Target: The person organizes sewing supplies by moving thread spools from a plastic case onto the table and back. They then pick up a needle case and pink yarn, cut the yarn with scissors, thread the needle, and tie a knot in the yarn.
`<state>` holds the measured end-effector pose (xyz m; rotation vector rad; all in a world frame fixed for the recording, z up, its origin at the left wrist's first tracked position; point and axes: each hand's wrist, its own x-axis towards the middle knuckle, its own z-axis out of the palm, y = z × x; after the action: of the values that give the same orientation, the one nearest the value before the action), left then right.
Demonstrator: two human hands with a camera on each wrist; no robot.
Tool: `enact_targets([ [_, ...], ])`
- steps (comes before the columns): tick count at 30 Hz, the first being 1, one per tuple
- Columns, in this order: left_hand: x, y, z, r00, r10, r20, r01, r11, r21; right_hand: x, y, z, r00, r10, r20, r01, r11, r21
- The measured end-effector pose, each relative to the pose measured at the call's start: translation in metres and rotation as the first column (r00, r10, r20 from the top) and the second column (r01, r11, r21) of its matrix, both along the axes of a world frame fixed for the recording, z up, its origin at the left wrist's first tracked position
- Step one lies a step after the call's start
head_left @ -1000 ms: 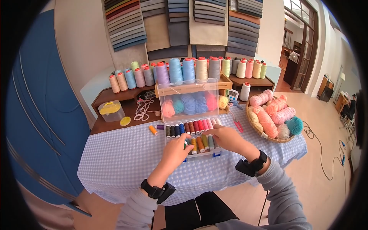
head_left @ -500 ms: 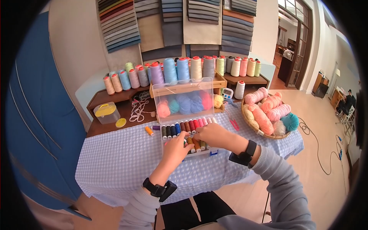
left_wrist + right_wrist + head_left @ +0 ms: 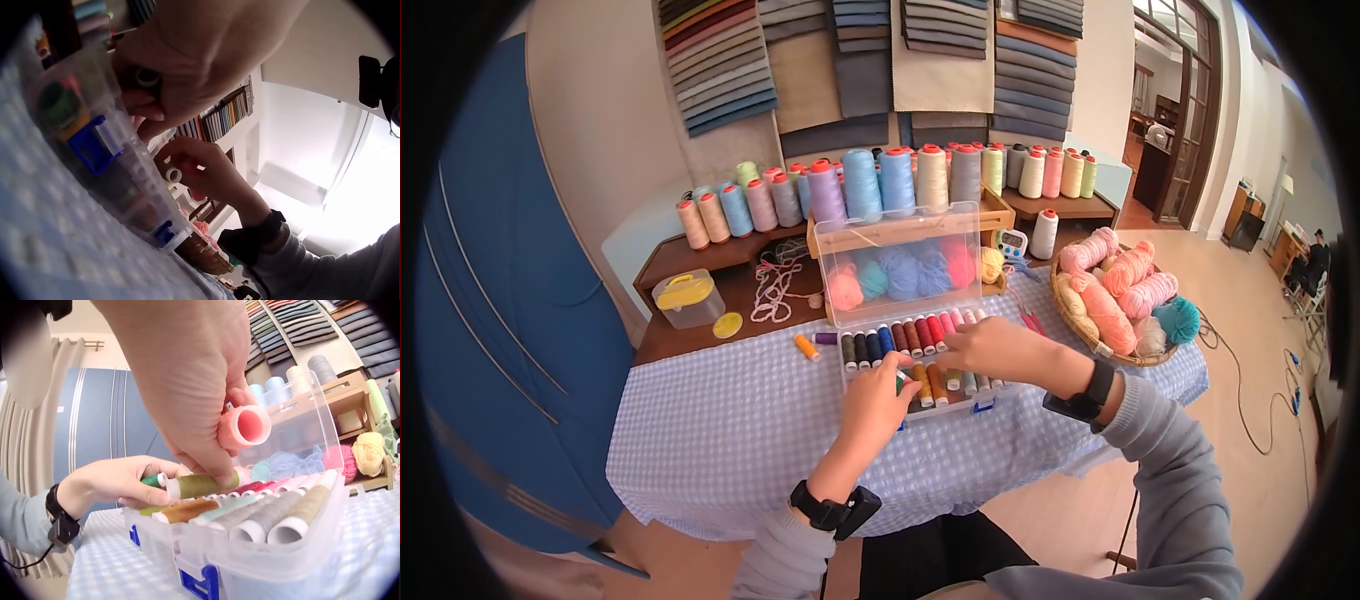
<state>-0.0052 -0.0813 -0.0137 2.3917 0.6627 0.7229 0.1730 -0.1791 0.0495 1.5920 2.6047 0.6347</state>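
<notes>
A clear plastic thread box (image 3: 262,575) stands on the table with its lid (image 3: 900,222) raised. My left hand (image 3: 875,400) is at the front left of the box and pinches a green thread spool (image 3: 151,480). Over the front row hovers my right hand (image 3: 1010,355). In the right wrist view it grips a coral-pink thread spool (image 3: 228,432) with a hollow white end, while its fingertips pinch an olive-green thread spool (image 3: 203,486). Below lie brown (image 3: 187,511) and grey spools (image 3: 265,519). The back row runs from dark spools (image 3: 862,350) to reds and pinks.
An orange spool (image 3: 806,347) and a purple spool (image 3: 825,338) lie left of the box on the checked cloth (image 3: 710,420). A yarn basket (image 3: 1068,310) stands at the right, with pink scissors (image 3: 1032,320) nearby. Behind are cone threads (image 3: 860,185) and a yellow-lidded container (image 3: 690,300).
My right hand moved left toward the left hand, then slightly back right above the front row. The left hand keeps the green spool at the box's front left. The head view shifted a little.
</notes>
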Motion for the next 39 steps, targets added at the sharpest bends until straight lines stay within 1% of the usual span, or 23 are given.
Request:
enact_targets([
  [2, 0.005, 0.001, -0.004, 0.999, -0.021, 0.034, 0.021, 1.000, 0.004, 0.000, -0.003, 0.006, 0.999, 0.002, -0.047, -0.001, 1.000, 0.024],
  [4, 0.008, -0.004, 0.001, 0.999, -0.019, 0.028, 0.020, 0.998, -0.055, -0.005, -0.001, 0.009, 0.988, 0.055, -0.145, -0.049, 0.998, 0.049],
  [7, 0.004, 0.003, 0.004, 0.996, -0.038, 0.086, 0.049, 0.990, -0.131, -0.021, 0.003, 0.006, 0.984, 0.056, -0.170, -0.063, 0.997, -0.035],
  [9, -0.006, 0.007, 0.014, 0.995, 0.000, 0.099, 0.014, 0.991, -0.134, -0.022, 0.008, -0.001, 0.985, 0.085, -0.151, -0.089, 0.996, -0.018],
  [11, -0.013, 0.009, 0.022, 0.999, -0.021, 0.028, 0.025, 0.986, -0.166, -0.019, 0.012, -0.004, 0.997, 0.004, -0.081, -0.009, 0.998, -0.064],
  [12, -0.014, 0.007, 0.021, 1.000, -0.015, 0.004, 0.016, 0.997, -0.070, -0.016, 0.014, -0.004, 0.996, 0.005, -0.084, -0.010, 0.998, -0.064],
  [14, -0.012, 0.000, 0.022, 0.998, -0.041, -0.040, 0.039, 0.998, -0.050, -0.008, 0.016, -0.002, 0.957, -0.066, -0.282, 0.037, 0.994, -0.105],
  [15, -0.010, -0.003, 0.021, 0.994, -0.068, -0.082, 0.066, 0.997, -0.030, -0.004, 0.016, -0.004, 0.957, -0.066, -0.281, 0.037, 0.993, -0.108],
  [17, -0.003, -0.005, 0.017, 0.993, -0.100, -0.057, 0.101, 0.995, 0.014, 0.004, 0.015, -0.011, 0.884, -0.080, -0.461, 0.097, 0.995, 0.012],
  [18, 0.001, -0.008, 0.017, 0.996, -0.081, -0.047, 0.082, 0.997, 0.011, 0.004, 0.012, -0.009, 0.882, -0.087, -0.463, 0.104, 0.995, 0.011],
  [20, 0.006, -0.011, 0.017, 0.997, -0.070, -0.041, 0.070, 0.998, 0.005, 0.001, 0.002, -0.005, 0.797, -0.232, -0.557, 0.237, 0.969, -0.065],
  [23, 0.005, -0.008, 0.021, 0.997, -0.022, -0.068, 0.023, 1.000, 0.016, 0.011, -0.001, -0.020, 0.733, -0.222, -0.643, 0.260, 0.965, -0.036],
  [24, 0.002, -0.007, 0.029, 0.999, 0.039, -0.036, -0.038, 0.999, 0.023, 0.009, -0.003, -0.019, 0.731, -0.221, -0.646, 0.260, 0.965, -0.036],
  [25, -0.001, -0.006, 0.034, 0.995, 0.102, -0.004, -0.101, 0.994, 0.029, 0.006, -0.003, -0.015, 0.643, -0.246, -0.725, 0.275, 0.958, -0.080],
  [26, -0.004, -0.001, 0.032, 0.992, 0.091, 0.093, -0.098, 0.992, 0.083, 0.004, -0.002, -0.011, 0.546, -0.266, -0.794, 0.283, 0.951, -0.124],
  [27, -0.008, 0.001, 0.037, 0.992, 0.095, 0.088, -0.103, 0.990, 0.092, 0.004, 0.000, -0.010, 0.543, -0.257, -0.800, 0.278, 0.953, -0.118],
  [29, -0.016, 0.004, 0.046, 0.988, 0.134, 0.074, -0.123, 0.983, -0.137, 0.003, 0.007, -0.010, 0.492, -0.222, -0.842, 0.279, 0.956, -0.089],
  [31, -0.023, 0.015, 0.033, 0.993, 0.116, 0.032, -0.110, 0.983, -0.150, 0.003, 0.011, -0.008, 0.503, -0.220, -0.836, 0.290, 0.954, -0.076],
  [33, -0.029, 0.020, 0.022, 0.996, 0.056, 0.063, -0.048, 0.990, -0.136, 0.004, 0.011, -0.012, 0.513, -0.221, -0.830, 0.303, 0.951, -0.066],
  [35, -0.033, 0.019, 0.018, 0.997, 0.055, 0.048, -0.046, 0.984, -0.173, 0.009, 0.008, -0.020, 0.621, -0.348, -0.703, 0.402, 0.911, -0.095],
  [36, -0.035, 0.019, 0.018, 0.998, 0.050, 0.042, -0.040, 0.975, -0.218, 0.011, 0.006, -0.024, 0.616, -0.342, -0.709, 0.401, 0.911, -0.091],
  [38, -0.037, 0.019, 0.019, 0.998, 0.055, 0.023, -0.047, 0.967, -0.249, 0.013, -0.001, -0.030, 0.723, -0.424, -0.546, 0.446, 0.889, -0.101],
  [39, -0.038, 0.019, 0.020, 0.998, 0.059, 0.011, -0.053, 0.956, -0.287, 0.010, -0.003, -0.029, 0.719, -0.424, -0.551, 0.448, 0.888, -0.098],
])
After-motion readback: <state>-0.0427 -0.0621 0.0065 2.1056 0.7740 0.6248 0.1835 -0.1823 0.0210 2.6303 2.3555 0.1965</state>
